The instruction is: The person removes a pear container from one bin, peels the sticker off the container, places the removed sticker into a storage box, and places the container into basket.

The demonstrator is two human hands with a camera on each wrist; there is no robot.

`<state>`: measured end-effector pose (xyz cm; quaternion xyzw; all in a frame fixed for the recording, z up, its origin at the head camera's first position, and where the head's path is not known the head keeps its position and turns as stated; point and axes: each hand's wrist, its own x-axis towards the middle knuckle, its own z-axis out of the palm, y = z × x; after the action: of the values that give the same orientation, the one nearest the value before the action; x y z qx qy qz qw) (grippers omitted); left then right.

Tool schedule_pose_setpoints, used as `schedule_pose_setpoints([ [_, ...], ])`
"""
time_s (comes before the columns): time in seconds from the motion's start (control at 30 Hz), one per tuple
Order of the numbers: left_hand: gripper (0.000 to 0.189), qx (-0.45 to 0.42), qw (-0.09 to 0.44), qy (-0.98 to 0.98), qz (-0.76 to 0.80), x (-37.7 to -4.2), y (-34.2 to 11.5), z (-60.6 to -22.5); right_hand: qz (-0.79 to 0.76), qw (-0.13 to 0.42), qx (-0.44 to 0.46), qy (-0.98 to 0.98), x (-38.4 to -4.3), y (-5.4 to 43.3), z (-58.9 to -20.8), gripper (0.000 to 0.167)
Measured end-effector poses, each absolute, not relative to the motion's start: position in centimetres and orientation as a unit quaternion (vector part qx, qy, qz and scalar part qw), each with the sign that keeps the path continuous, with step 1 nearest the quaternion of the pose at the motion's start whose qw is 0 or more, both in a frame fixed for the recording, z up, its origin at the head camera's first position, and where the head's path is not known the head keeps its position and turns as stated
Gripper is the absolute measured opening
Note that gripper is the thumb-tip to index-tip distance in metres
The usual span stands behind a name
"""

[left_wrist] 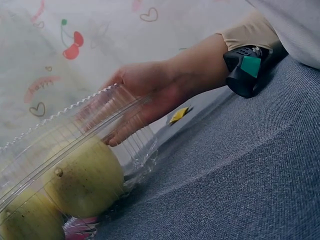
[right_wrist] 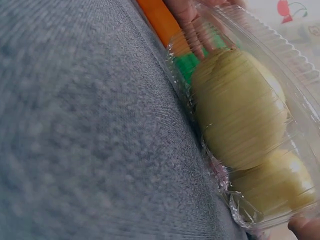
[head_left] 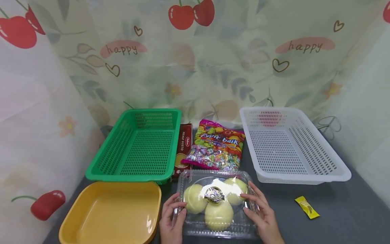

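A clear plastic clamshell box (head_left: 195, 230) with round pale-green fruits (head_left: 218, 215) inside and a dark round label on its lid is at the front centre in the head view. My left hand (head_left: 172, 218) grips its left side, fingertips over the lid's edge. The right hand (head_left: 264, 217) holds the opposite side with the fingers spread. In the left wrist view, the right hand (left_wrist: 142, 92) shows behind the ridged box wall (left_wrist: 112, 107). Seen from the right wrist, the box (right_wrist: 295, 110) is tilted, with left-hand fingers at its far end.
A yellow-orange basin (head_left: 115, 213) stands left of the box, with a green basket (head_left: 146, 152) behind it. A white basket (head_left: 281, 149) is at the right. Behind the box lie a candy bag (head_left: 217, 145) and a dark red pack (head_left: 184, 142). A small yellow packet (head_left: 307, 207) lies front right.
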<state>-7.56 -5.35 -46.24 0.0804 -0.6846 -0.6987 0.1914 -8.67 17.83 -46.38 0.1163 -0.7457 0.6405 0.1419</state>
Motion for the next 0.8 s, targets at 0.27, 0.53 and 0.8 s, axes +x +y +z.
schedule_pose_setpoints([
  [0.27, 0.008, 0.048, 0.199, -0.689, -0.696, -7.68, -5.36, -46.52, 0.640, 0.120, 0.107, -0.751, -8.82, 18.20, -46.14, 0.026],
  [0.53, 0.007, 0.047, 0.188, -0.686, -0.701, -7.63, -5.48, -46.27, 0.644, 0.105, 0.107, -0.750, -8.83, 18.21, -45.93, 0.027],
  [0.8, 0.006, 0.052, 0.176, -0.690, -0.700, -7.47, -5.67, -46.26, 0.638, 0.114, 0.114, -0.753, -8.81, 18.11, -46.21, 0.027],
])
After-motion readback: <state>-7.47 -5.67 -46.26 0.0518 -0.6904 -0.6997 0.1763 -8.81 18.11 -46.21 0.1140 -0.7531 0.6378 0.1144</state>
